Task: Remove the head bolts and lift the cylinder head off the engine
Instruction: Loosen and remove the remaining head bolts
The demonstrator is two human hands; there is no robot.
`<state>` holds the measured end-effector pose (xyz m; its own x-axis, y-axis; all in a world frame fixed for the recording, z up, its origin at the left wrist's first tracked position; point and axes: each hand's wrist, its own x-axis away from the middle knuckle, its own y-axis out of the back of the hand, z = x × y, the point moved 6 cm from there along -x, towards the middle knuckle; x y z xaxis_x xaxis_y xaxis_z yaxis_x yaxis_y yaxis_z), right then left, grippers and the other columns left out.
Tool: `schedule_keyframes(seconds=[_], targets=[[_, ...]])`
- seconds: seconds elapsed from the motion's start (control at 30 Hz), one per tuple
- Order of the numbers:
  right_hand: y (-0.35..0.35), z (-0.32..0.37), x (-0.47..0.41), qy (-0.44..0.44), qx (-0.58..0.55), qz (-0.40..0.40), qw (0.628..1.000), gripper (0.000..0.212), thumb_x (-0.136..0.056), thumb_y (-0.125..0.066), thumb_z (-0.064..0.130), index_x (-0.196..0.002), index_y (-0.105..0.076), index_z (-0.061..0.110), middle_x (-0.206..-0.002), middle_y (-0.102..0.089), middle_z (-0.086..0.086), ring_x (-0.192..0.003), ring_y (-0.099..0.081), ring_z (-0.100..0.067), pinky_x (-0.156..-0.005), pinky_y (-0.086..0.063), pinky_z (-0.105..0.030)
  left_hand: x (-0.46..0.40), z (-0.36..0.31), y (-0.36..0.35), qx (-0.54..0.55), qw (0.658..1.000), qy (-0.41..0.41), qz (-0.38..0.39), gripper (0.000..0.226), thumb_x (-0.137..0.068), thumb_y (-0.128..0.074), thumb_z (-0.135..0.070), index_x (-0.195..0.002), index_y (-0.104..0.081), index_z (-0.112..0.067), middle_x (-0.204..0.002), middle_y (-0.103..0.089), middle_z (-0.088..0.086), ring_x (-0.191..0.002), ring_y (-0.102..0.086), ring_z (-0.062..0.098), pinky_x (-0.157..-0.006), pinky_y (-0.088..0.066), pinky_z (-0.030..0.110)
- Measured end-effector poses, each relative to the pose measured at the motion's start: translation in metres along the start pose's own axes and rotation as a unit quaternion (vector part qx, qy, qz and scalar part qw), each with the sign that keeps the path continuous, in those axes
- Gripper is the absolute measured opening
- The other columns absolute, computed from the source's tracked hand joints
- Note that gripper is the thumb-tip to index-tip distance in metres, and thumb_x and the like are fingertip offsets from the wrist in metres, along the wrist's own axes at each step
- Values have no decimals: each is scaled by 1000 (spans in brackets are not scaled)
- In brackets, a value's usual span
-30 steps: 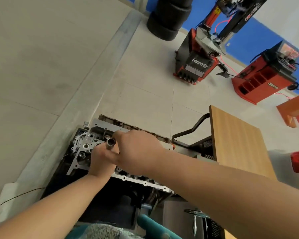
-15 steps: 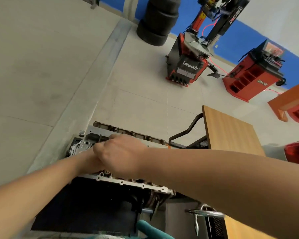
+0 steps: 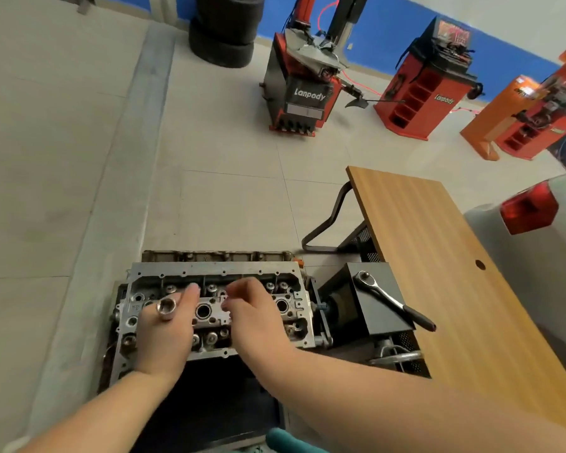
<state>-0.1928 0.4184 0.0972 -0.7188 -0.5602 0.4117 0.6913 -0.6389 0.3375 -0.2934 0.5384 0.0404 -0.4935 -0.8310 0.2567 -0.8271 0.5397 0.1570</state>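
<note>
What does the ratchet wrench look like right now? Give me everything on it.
The ratchet wrench lies flat and unheld on top of a black box beside the engine, right of the cylinder head. It has a round, shiny metal head at its upper-left end, a slim bright shank, and a dark grip that juts past the box's edge toward the wooden table. No socket is visibly fitted. Neither hand touches it.

Grey tiled floor [image 3: 229,197], blue wall [image 3: 389,21] (far side), wooden table [image 3: 438,256].
</note>
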Motion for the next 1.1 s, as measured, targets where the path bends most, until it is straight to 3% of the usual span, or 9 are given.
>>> schedule_keyframes(seconds=[0.07, 0.2, 0.43, 0.53, 0.6, 0.7, 0.83, 0.93, 1.1], targets=[[-11, -35, -3, 4, 110, 25, 994, 48, -95, -56, 14, -135, -52, 41, -130, -61, 15, -90, -59, 8, -62, -44, -6, 8, 2, 3, 29, 993, 28, -113, 57, -87, -55, -71, -72, -61, -16, -61, -61, 9, -48, -54, 19, -58, -46, 36], [-59, -51, -4, 123, 130, 82, 980, 55, -97, -64, 40, -146, -41, 50, -144, -52, 25, -128, -49, 8, -107, -43, -22, 22, -5, 3, 45, 979, 52, -191, 37, -85, -53, -75, -67, -68, -46, -62, -68, -21, -57, -62, -10, -57, -41, 26], [-118, -43, -15, 212, -37, 129, 968, 26, -95, -40, 43, -119, -51, 42, -119, -59, 25, -101, -52, 28, -85, -45, -16, 44, -16, 20, -64, 989, -33, -131, 24, -83, -66, -62, -85, -71, -39, -87, -76, -14, -88, -72, 4, -87, -59, 43], [-125, -44, -27, 211, -82, 100, 969, 23, -98, -50, 38, -115, -62, 45, -107, -69, 26, -103, -65, 7, -82, -54, -21, 45, -35, 30, -52, 993, -93, -56, 12, -89, -68, -46, -97, -71, -37, -97, -74, -7, -96, -72, 13, -88, -58, 45], [-128, -43, -37, 171, -72, 102, 977, 19, -89, -54, 36, -87, -68, 48, -83, -72, 16, -83, -69, -3, -68, -57, -26, 39, -47, 33, -42, 992, -120, 11, 10, -91, -67, -38, -93, -72, -29, -91, -72, 1, -92, -70, 23, -84, -58, 52], [-124, -36, -52, 148, -16, 181, 972, 11, -76, -59, 29, -67, -63, 25, -67, -68, -3, -71, -70, -26, -69, -62, -48, 22, -61, 33, -25, 984, -148, 99, 22, -92, -63, -26, -83, -69, -7, -80, -66, 23, -82, -62, 47, -81, -52, 63], [-111, -5, -50, 239, 9, 468, 851, 27, -82, -60, 9, -75, -53, 34, -59, -60, 17, -65, -62, 9, -66, -47, -5, 1, -79, 12, 12, 938, -116, 328, 49, -98, -64, -35, -55, -59, -13, -57, -62, 14, -60, -60, 40, -75, -53, 47], [-120, 6, -53, 290, 119, 542, 780, 17, -92, -60, -3, -77, -65, 4, -75, -59, -8, -75, -55, -11, -72, -51, -23, -7, -77, 4, 18, 929, -91, 359, 57, -96, -66, -36, -44, -48, -20, -40, -42, 0, -38, -42, 23, -57, -41, 41], [-100, -26, -40, 250, -11, 230, 940, 28, -86, -67, 19, -72, -50, 37, -70, -59, 20, -74, -56, -2, -73, -46, -25, 17, -65, 6, 37, 993, -106, 40, 58, -88, -59, -34, -42, -33, -12, -42, -22, 11, -44, -23, 31, -50, -29, 53]])
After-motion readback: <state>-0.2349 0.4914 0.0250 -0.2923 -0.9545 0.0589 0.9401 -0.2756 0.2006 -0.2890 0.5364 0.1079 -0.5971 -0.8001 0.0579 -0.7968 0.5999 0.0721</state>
